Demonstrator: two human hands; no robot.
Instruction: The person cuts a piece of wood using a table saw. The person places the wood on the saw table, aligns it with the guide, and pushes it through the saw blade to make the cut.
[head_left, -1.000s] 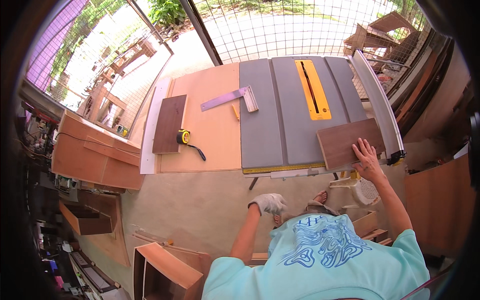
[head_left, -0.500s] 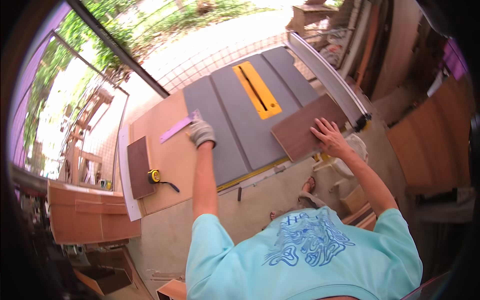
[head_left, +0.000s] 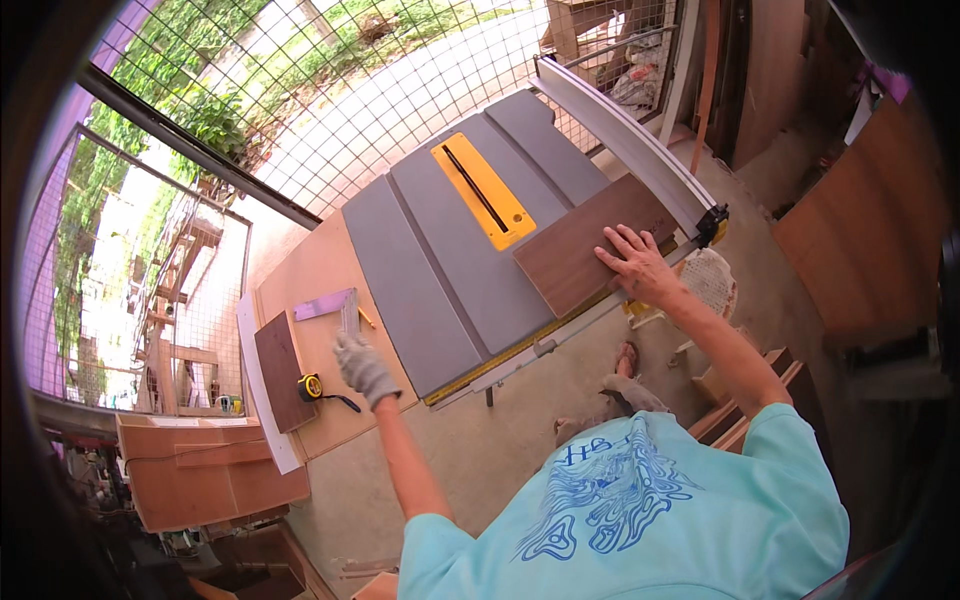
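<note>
My right hand (head_left: 640, 265) lies flat with fingers spread on a dark brown wood board (head_left: 570, 250). The board rests on the grey table saw top (head_left: 400, 290), beside the metal fence. My left hand (head_left: 366, 370), in a grey knit glove, hovers at the near end of an L-shaped square (head_left: 325, 303); its fingers are blurred, so a grip on it cannot be made out. The square lies on a light wood panel (head_left: 320, 265) left of the saw top, with a pencil (head_left: 367, 317) close by. A yellow and black tape measure (head_left: 311, 387) sits on a second dark board (head_left: 283, 365).
A yellow insert plate (head_left: 485, 190) with a dark slot is set into the saw top. The long fence (head_left: 640, 140) runs along the right side. Behind stands a wire mesh (head_left: 380, 90). A reddish-brown wooden piece (head_left: 210, 465) is at lower left; a round stool (head_left: 710, 280) stands right.
My left hand has drawn back toward my body, from the square's corner to its near end. My right hand stays on the dark board. The whole view has shifted slightly.
</note>
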